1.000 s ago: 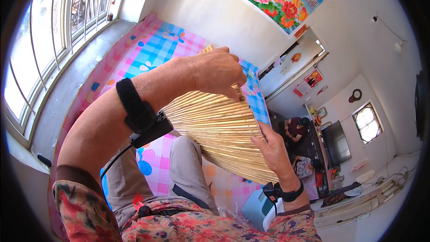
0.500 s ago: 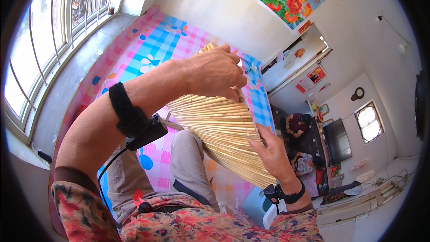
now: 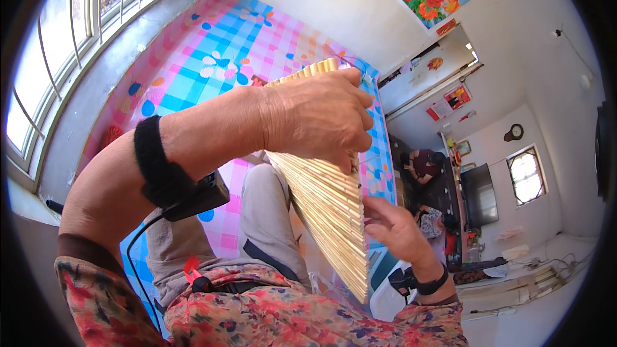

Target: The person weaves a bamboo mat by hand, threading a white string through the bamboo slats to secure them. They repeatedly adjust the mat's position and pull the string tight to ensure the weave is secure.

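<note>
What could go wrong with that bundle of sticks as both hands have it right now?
1. The stick bundle is fanned and held only near its top by the left hand; loose sticks might slide out of the lower end.
2. The right hand touches just one edge with spread fingers, so the fan may twist or splay further.
3. Dropped sticks would likely land on the lap or checkered sheet and scatter.

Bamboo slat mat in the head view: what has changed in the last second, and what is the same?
The bamboo slat mat has swung from a broad, fanned-out face to a steeper, nearly edge-on strip. The left hand has stayed clamped over its upper end. The right hand has slid off the mat's face to its right edge, fingers open against the slats. The checked blanket and the person's seated pose look unchanged.
</note>
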Demonstrator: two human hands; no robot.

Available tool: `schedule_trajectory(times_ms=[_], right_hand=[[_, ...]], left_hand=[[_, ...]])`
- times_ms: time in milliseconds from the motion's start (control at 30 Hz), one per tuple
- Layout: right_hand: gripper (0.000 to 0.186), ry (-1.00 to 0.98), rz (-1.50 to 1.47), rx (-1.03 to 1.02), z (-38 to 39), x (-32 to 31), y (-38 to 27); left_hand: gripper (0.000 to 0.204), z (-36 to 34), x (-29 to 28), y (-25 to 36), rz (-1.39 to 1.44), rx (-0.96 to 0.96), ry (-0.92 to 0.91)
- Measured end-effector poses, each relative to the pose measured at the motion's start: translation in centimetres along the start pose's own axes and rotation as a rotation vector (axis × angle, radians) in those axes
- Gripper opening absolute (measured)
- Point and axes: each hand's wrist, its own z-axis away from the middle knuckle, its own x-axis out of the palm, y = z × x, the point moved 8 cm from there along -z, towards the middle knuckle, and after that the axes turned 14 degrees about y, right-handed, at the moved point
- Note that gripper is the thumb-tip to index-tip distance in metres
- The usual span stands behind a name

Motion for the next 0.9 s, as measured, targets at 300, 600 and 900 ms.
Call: schedule_trajectory(times_ms=[300, 600, 900], right_hand=[[0.023, 0.396, 0.53, -0.656, -0.3, -4.0, -7.2], [0.009, 0.096, 0.498, -0.574, -1.0, -2.7, -6.5], [0.011, -0.065, 0.52, -0.642, -0.9, -3.3, -5.2]], left_hand=[[0.019, -1.6, 0.3, 4.1, 0.139, 0.112, 0.026], [0.009, -2.4, 0.4, 5.7, 0.16, 0.195, 0.095], [0.021, -2.0, 0.9, 6.4, 0.085, 0.193, -0.015]])
